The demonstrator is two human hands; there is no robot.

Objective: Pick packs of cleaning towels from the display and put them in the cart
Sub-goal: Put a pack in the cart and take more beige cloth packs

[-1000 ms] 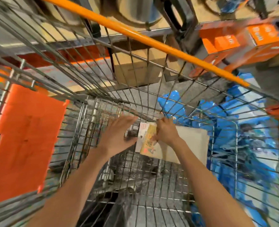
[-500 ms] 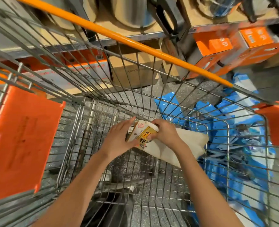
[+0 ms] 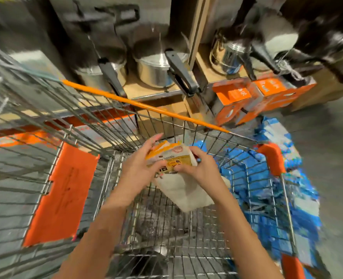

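While my left hand [image 3: 138, 170] and right hand [image 3: 198, 170] both grip the white towel pack with yellow label [image 3: 176, 172] above the wire cart [image 3: 166, 224], its loose end could snag on the wires.

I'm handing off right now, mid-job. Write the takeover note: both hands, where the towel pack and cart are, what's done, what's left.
Left hand: grips the labelled end of the towel pack.
Right hand: grips the same end from the other side.
Pack: held by both hands above the inside of the cart, not resting on the wire floor.
Done: one pack brought to the cart.
Left: lower and release it; nothing else shows on the visible cart floor. Blue packs sit outside the cart's right wall; too blurred to identify as towels.
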